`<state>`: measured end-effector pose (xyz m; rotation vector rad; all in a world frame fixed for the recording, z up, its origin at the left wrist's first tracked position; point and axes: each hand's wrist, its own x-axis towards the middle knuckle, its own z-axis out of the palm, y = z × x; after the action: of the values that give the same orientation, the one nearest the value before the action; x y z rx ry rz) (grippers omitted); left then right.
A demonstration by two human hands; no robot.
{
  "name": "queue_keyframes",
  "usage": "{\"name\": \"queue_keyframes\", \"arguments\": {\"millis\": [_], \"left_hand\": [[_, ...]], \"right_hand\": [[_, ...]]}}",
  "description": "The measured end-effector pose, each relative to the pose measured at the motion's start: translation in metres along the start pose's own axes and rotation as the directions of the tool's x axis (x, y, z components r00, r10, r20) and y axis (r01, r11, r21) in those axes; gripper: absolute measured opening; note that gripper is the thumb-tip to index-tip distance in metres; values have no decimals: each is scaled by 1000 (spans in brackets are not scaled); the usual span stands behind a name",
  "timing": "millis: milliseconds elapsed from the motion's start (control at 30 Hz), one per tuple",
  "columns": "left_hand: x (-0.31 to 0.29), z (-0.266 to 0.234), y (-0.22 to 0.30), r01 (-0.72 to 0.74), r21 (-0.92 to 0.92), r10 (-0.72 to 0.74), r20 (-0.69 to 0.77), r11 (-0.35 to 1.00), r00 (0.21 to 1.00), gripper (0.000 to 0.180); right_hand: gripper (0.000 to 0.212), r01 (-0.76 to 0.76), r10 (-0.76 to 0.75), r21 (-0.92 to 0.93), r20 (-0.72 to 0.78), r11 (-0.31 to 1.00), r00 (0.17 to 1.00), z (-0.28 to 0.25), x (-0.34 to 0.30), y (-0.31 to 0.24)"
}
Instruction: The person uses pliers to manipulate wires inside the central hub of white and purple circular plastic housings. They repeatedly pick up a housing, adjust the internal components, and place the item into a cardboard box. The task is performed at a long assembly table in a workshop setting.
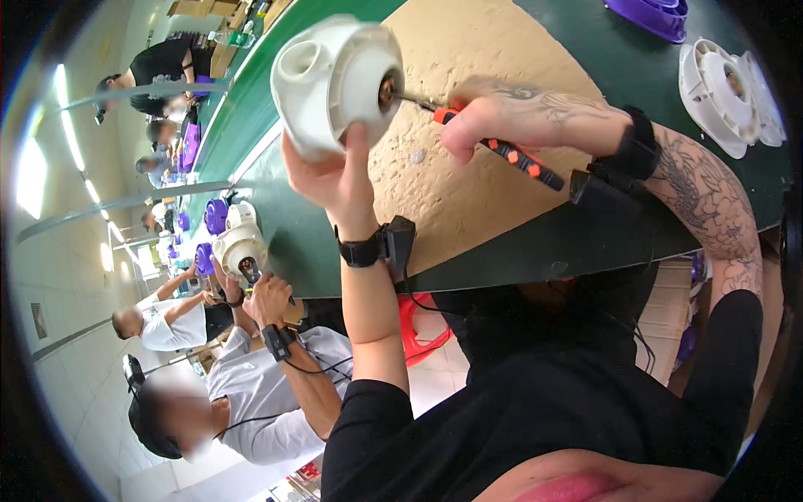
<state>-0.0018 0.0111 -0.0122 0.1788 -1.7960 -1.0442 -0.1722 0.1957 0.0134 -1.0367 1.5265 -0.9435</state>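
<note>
My left hand (333,180) holds up a white plastic housing (322,100), its thumb and fingers closed on the lower side. The housing is tilted, with its round opening toward the right. Some copper-coloured parts (387,90) show inside that opening. My right hand (489,121) grips pliers (525,161) with black-and-orange handles, one handle sticking out below the hand. The metal nose of the pliers reaches the edge of the opening; the tip is hard to make out. Motion blurs part of the right hand.
Beneath my hands lies a pitted tan board (477,209) on the green table (535,249). White housing parts (721,96) and a purple part (652,15) lie at the far right. On the left, a co-worker in grey (268,393) works on another white housing (241,243).
</note>
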Motion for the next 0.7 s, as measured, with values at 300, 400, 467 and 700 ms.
{"name": "queue_keyframes", "arguments": {"millis": [300, 400, 467, 700], "left_hand": [[-4, 9, 5, 105, 42, -104, -27, 994, 994, 56], [-4, 4, -3, -6, 14, 7, -65, 1000, 998, 54], [-1, 1, -6, 37, 33, -36, -22, 999, 999, 54], [5, 13, -8, 47, 13, -48, 13, 999, 999, 55]], "right_hand": [[35, 54, -142, -391, -200, 919, 970, 2, 13, 21], [34, 144, -186, 246, 158, 959, 970, 0, 21, 34], [34, 130, -180, 290, 156, 948, 971, 0, 20, 36], [55, 60, -536, -757, -401, 651, 743, 5, 4, 25]]}}
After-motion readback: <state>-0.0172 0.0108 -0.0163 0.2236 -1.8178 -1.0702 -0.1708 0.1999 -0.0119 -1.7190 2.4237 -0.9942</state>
